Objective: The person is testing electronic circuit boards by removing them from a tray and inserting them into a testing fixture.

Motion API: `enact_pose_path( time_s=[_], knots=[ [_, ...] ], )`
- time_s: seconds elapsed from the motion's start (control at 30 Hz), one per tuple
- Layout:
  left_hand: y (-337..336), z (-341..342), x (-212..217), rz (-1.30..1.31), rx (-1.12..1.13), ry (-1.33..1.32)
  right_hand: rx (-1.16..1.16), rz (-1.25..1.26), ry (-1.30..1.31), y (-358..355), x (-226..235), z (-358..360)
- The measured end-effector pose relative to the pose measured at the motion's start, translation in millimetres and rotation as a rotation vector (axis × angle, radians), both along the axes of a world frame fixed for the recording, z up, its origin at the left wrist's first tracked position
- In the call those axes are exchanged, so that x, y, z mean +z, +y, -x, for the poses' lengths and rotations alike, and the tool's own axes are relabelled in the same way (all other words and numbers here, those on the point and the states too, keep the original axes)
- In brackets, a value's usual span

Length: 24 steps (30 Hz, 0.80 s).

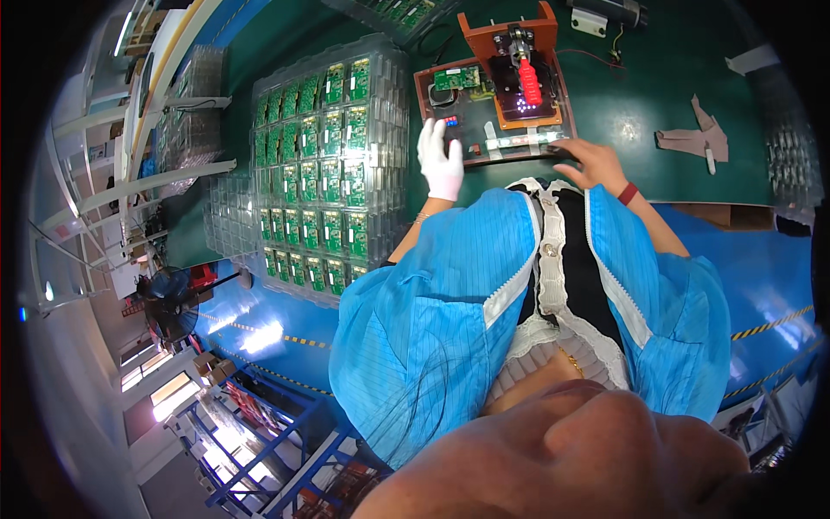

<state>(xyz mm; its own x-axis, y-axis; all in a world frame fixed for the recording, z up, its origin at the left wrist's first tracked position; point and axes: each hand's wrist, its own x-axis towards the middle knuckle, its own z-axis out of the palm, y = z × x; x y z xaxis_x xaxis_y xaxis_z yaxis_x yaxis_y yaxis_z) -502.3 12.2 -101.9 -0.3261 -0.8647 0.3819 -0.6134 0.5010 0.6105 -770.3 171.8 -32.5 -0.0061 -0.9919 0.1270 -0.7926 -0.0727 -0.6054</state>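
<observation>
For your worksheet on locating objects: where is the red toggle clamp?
In the head view, the red toggle clamp stands top centre on the orange test fixture, beyond the gloved left hand.

Blue striped smock, white glove on left hand [442, 160], red wristband [628, 193]

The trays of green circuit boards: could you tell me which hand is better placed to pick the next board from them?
Probably the left hand: gloved, it rests at the test fixture's left edge, right beside the trays. The bare right hand sits at the fixture's far side.
</observation>
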Motion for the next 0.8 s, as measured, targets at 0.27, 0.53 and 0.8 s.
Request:
enact_pose_path(
  time_s=[0.27, 0.53, 0.8],
  knots=[
    [34.7, 15.1, 9.4, -0.061, -0.2, 0.02, 0.101, 0.194, 0.238, -14.3, -30.8, -25.5],
    [42.4, 20.2, 6.5, -0.01, -0.259, 0.008, 0.056, 0.035, 0.317, -14.8, -49.1, -27.0],
    [41.5, 28.8, 11.2, 0.104, -0.356, -0.13, -0.03, -0.047, 0.191, -9.5, -40.0, -33.0]
  ],
)
